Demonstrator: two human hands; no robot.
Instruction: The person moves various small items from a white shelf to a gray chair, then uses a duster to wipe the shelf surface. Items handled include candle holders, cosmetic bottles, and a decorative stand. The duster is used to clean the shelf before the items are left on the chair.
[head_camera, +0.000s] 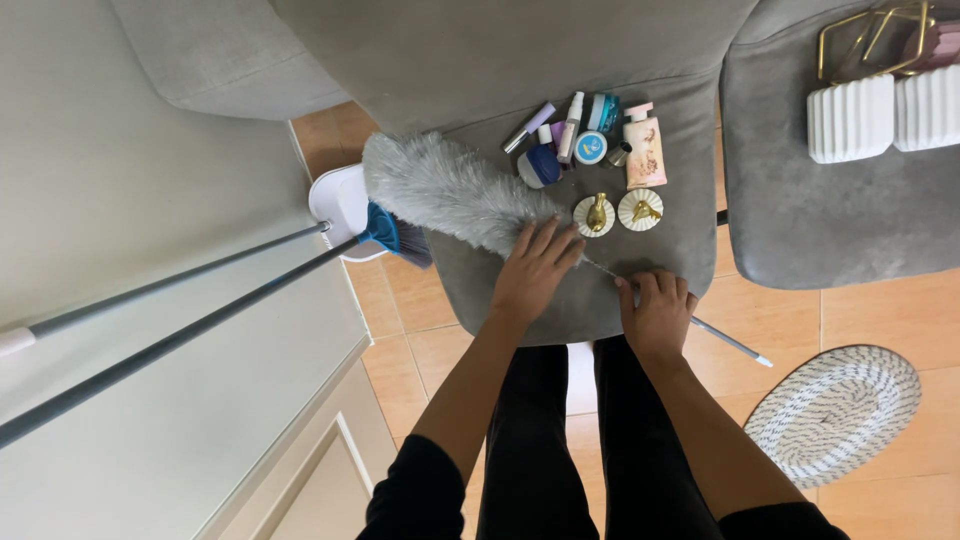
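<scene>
A fluffy grey duster (445, 190) lies across a grey cushioned seat (560, 80). My left hand (535, 268) rests flat on the lower end of its fluffy head, fingers apart. My right hand (657, 312) is closed around the duster's thin pale handle (730, 342), which sticks out past the seat edge over the floor. Just beyond the hands sit two small white ribbed dishes (617, 213) with gold pieces in them.
Several small cosmetic bottles and jars (590, 135) stand on the seat. A second grey seat (800, 220) carries white ribbed containers (851, 118). A broom and dustpan (350, 215) lean on the wall at left. An oval woven mat (835, 410) lies on orange floor tiles.
</scene>
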